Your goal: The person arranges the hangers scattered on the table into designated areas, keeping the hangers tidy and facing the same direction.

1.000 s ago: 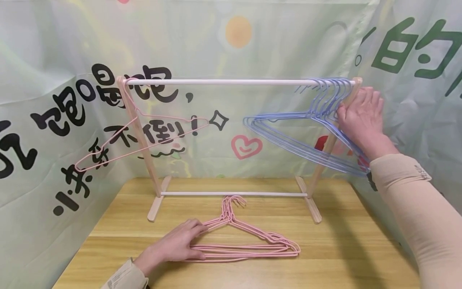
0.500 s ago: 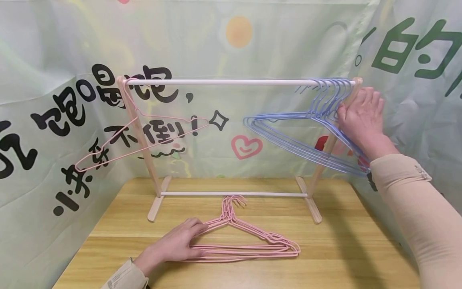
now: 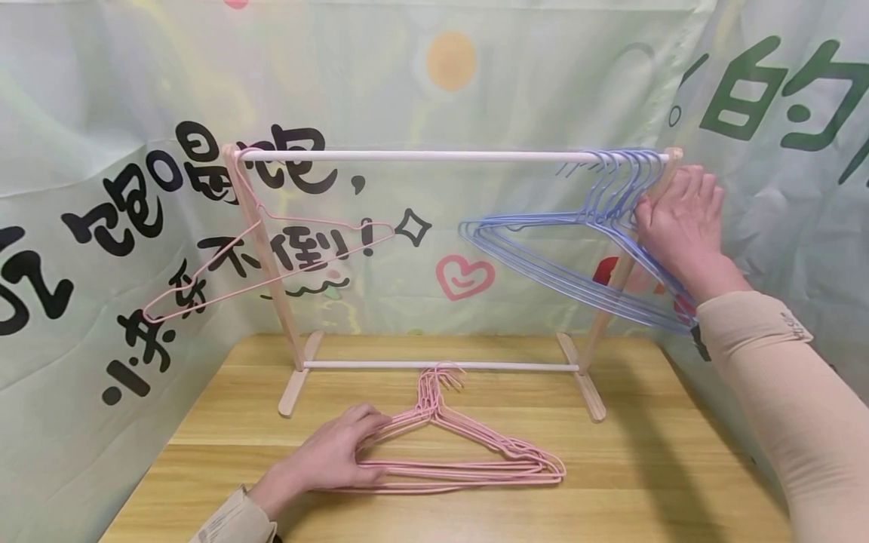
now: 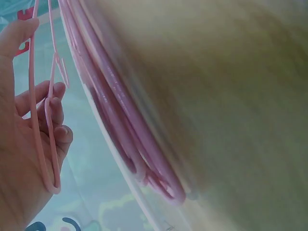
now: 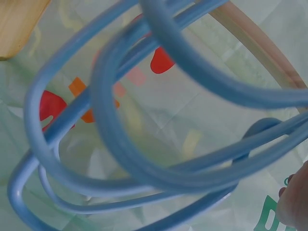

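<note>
my left hand (image 3: 333,452) pinches a pink hanger (image 4: 33,103), seemingly separating it; lifting likely next; right hand (image 3: 682,219) grips right rack post (image 3: 597,339).

Your smooth pink triangular wire-thin hangers (image 4: 118,89) and smooth blue triangular hangers (image 5: 103,110) look plastic-coated, with a soft sheen. You see pale uprights (image 3: 280,309) of matt wood, a smooth round white rail (image 3: 421,156) and a faintly glossy, wood-grained yellow-brown tabletop (image 3: 516,520). Your beige sleeves (image 3: 794,400) look like matt cloth, and the pale green printed backdrop (image 3: 380,75) is creased fabric.
</note>
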### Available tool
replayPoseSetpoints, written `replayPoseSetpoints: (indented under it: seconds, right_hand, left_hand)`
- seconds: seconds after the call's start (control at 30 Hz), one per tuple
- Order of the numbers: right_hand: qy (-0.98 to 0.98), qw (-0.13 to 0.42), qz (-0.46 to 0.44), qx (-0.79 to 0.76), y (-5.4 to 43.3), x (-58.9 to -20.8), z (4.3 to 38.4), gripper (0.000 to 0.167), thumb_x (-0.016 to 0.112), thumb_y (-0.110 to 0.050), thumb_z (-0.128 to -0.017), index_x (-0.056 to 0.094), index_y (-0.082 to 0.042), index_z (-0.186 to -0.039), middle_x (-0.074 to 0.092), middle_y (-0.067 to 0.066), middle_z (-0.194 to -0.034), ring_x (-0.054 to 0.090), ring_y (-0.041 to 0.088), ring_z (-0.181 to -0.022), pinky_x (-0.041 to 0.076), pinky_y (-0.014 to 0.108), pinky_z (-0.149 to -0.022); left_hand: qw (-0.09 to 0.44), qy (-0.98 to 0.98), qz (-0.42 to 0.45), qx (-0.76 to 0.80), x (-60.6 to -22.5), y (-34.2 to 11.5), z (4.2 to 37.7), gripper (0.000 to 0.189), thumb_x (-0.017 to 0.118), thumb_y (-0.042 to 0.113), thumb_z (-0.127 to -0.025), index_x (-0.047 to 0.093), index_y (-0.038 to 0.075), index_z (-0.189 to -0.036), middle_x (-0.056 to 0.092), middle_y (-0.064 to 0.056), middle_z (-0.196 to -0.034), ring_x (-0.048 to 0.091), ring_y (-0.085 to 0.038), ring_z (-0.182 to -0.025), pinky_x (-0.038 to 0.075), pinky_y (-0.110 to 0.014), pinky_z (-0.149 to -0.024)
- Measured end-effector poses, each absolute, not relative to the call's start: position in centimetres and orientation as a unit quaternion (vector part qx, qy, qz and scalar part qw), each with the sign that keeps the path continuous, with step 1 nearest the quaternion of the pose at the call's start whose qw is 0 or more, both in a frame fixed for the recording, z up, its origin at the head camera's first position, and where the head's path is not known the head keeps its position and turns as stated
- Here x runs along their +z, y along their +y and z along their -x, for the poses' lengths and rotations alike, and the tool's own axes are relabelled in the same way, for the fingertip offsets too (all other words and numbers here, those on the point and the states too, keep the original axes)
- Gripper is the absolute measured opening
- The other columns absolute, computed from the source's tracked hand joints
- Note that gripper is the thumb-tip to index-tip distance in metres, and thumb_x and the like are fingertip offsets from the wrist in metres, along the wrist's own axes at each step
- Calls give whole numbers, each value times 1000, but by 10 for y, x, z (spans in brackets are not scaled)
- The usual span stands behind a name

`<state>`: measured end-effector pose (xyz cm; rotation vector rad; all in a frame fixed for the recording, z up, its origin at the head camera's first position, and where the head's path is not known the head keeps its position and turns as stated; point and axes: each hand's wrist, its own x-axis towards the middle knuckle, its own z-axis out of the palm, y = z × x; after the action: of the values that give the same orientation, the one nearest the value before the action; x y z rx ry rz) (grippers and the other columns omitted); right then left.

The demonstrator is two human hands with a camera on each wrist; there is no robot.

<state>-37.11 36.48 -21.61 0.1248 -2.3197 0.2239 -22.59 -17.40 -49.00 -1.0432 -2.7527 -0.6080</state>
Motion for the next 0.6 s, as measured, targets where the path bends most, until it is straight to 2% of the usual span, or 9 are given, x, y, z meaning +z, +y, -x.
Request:
replayPoseSetpoints:
  seconds: [0.13,0.37,0.6]
  right_hand:
    - [-913,394,-48,92,365,-217,371,48,38,-27,-100,34,16,-121,31,36,-117,27,53,-106,22,65,-92]
    - [-911,398,-54,93,365,-217,371,46,37,-27,-101,33,15,-120,31,34,-116,27,52,-105,22,64,-92]
    - [-916,388,-49,88,365,-217,370,45,36,-27,-101,33,14,-119,30,33,-115,26,51,-104,22,63,-91]
  left_hand:
    - [66,-916,340,-204,-486,-175,225,75,84,51,-79,62,15,-141,59,6,-125,60,-11,-100,52,-31,-82]
    - [101,-918,333,-190,-476,-177,225,78,86,50,-77,62,16,-142,57,9,-129,60,-10,-109,54,-37,-89]
    - [127,-911,340,-194,-467,-185,225,78,88,47,-78,60,14,-143,56,6,-130,61,-12,-103,53,-31,-78]
